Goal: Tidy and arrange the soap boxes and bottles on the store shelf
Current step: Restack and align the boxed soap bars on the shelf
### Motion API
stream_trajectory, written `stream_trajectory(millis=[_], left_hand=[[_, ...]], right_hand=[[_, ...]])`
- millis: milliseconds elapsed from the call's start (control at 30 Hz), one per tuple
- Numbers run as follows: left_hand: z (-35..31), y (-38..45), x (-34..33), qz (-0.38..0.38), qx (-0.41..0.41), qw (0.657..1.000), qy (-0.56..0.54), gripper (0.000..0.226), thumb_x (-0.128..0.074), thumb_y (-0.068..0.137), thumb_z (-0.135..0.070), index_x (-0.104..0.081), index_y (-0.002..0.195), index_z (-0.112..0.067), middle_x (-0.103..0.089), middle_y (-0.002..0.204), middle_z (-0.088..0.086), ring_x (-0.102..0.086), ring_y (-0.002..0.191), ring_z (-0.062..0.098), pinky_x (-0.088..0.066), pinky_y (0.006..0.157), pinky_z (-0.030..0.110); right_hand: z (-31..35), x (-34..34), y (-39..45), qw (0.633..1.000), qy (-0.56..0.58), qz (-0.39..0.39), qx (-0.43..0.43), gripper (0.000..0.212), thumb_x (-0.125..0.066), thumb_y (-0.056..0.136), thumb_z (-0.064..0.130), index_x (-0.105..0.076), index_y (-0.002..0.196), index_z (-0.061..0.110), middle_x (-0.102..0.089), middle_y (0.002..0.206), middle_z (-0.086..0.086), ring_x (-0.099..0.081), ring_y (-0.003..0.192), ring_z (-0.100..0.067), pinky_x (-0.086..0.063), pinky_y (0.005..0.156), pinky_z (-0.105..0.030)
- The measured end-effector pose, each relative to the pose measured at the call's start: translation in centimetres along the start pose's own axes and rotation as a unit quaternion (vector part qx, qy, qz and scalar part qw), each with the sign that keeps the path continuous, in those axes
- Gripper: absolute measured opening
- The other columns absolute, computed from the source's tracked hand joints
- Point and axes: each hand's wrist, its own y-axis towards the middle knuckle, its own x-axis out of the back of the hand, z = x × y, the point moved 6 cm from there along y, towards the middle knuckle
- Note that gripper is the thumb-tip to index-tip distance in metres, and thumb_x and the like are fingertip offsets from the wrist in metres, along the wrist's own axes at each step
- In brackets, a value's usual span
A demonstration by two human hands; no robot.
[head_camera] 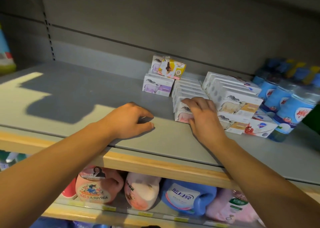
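Observation:
A row of white soap boxes [187, 90] runs front to back on the grey shelf [86, 92]. My right hand [201, 114] lies over the front pink-printed box [181, 116], fingers curled on its top and face. My left hand [131, 120] rests on the shelf to the left, fingers loosely curled, holding nothing. Behind stand purple-printed boxes [156, 87] with a yellow box [172, 70] on top. To the right is a stack of sheep-printed boxes [239, 104] and a red-printed box [259, 126]. Blue-labelled bottles [285, 104] stand at the far right.
The shelf's wooden front lip [155, 165] runs below my arms. On the shelf beneath lie pink jugs [97, 188] and a blue detergent jug [187, 198]. A colourful package [6, 54] stands at the far left edge. The shelf's back panel [155, 19] is plain grey.

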Motion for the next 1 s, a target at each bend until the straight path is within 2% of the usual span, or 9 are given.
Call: stream_trajectory(millis=[167, 300, 467, 567, 633, 767, 867, 1000], left_hand=[[0.1, 0.1, 0.1, -0.001, 0.007, 1.0, -0.002, 0.057, -0.041, 0.078, -0.062, -0.065, 0.091, -0.012, -0.065, 0.088, 0.0, -0.058, 0.087, 0.019, -0.051, 0.074, 0.037], [0.0, 0.1, 0.2, -0.01, 0.011, 1.0, -0.006, 0.059, -0.039, 0.076, -0.062, -0.066, 0.09, -0.011, -0.066, 0.087, 0.0, -0.059, 0.086, 0.019, -0.05, 0.075, 0.037], [0.0, 0.1, 0.3, -0.011, 0.022, 0.999, -0.024, 0.045, -0.046, 0.081, -0.054, -0.067, 0.086, -0.015, -0.065, 0.082, -0.002, -0.058, 0.08, 0.016, -0.049, 0.072, 0.036], [1.2, -0.1, 1.2, -0.063, 0.096, 0.99, -0.087, 0.024, -0.056, 0.088, -0.044, -0.071, 0.091, -0.027, -0.066, 0.078, -0.017, -0.061, 0.085, 0.009, -0.048, 0.076, 0.027], [2.1, -0.4, 1.9, -0.117, 0.149, 0.974, -0.123, 0.013, -0.059, 0.088, -0.038, -0.07, 0.086, -0.031, -0.063, 0.071, -0.024, -0.06, 0.083, 0.007, -0.043, 0.076, 0.023], [3.2, -0.6, 2.5, -0.156, 0.217, 0.948, -0.17, 0.021, -0.061, 0.087, -0.032, -0.072, 0.103, -0.025, -0.072, 0.098, -0.015, -0.064, 0.095, 0.008, -0.047, 0.086, 0.023], [3.8, -0.7, 2.6, -0.178, 0.243, 0.934, -0.192, 0.019, -0.061, 0.083, -0.027, -0.071, 0.1, -0.026, -0.072, 0.097, -0.013, -0.065, 0.091, 0.007, -0.047, 0.084, 0.021], [4.3, -0.6, 2.5, -0.188, 0.26, 0.928, -0.19, 0.023, -0.061, 0.082, -0.029, -0.069, 0.104, -0.028, -0.071, 0.097, -0.015, -0.064, 0.091, 0.006, -0.046, 0.083, 0.019]], right_hand=[[-0.5, -0.6, 0.4, 1.0, 0.019, -0.016, 0.016, 0.068, -0.071, 0.071, -0.01, -0.057, 0.134, 0.013, -0.056, 0.124, -0.012, -0.048, 0.114, -0.036, -0.039, 0.102, -0.044], [-1.1, -0.6, 0.2, 0.999, 0.001, -0.029, 0.02, 0.062, -0.075, 0.072, -0.004, -0.058, 0.132, 0.007, -0.058, 0.125, -0.014, -0.051, 0.113, -0.038, -0.043, 0.101, -0.045], [-0.7, -0.5, 0.4, 0.999, -0.035, 0.001, 0.011, 0.057, -0.072, 0.079, 0.007, -0.056, 0.134, 0.01, -0.055, 0.127, -0.012, -0.049, 0.115, -0.036, -0.042, 0.101, -0.045], [-0.3, 0.3, 1.8, 0.999, -0.027, 0.034, 0.0, 0.047, -0.07, 0.085, 0.03, -0.058, 0.127, 0.015, -0.055, 0.123, -0.006, -0.048, 0.113, -0.03, -0.041, 0.098, -0.041], [-0.1, 0.6, 3.6, 0.999, 0.006, 0.049, -0.016, 0.042, -0.067, 0.087, 0.035, -0.059, 0.125, 0.018, -0.054, 0.123, -0.002, -0.048, 0.115, -0.027, -0.041, 0.098, -0.039], [-0.4, 0.5, 8.6, 0.992, 0.105, 0.043, -0.061, 0.044, -0.066, 0.087, 0.038, -0.057, 0.127, 0.022, -0.052, 0.127, 0.001, -0.049, 0.119, -0.021, -0.04, 0.096, -0.031], [-1.0, -0.3, 12.7, 0.99, 0.11, 0.039, -0.078, 0.053, -0.069, 0.086, 0.033, -0.052, 0.134, 0.017, -0.051, 0.129, -0.005, -0.05, 0.12, -0.025, -0.036, 0.092, -0.027], [-2.6, -2.0, 17.8, 0.987, 0.074, 0.057, -0.127, 0.063, -0.075, 0.083, 0.033, -0.047, 0.137, 0.017, -0.049, 0.132, -0.01, -0.052, 0.12, -0.031, -0.044, 0.1, -0.037]])
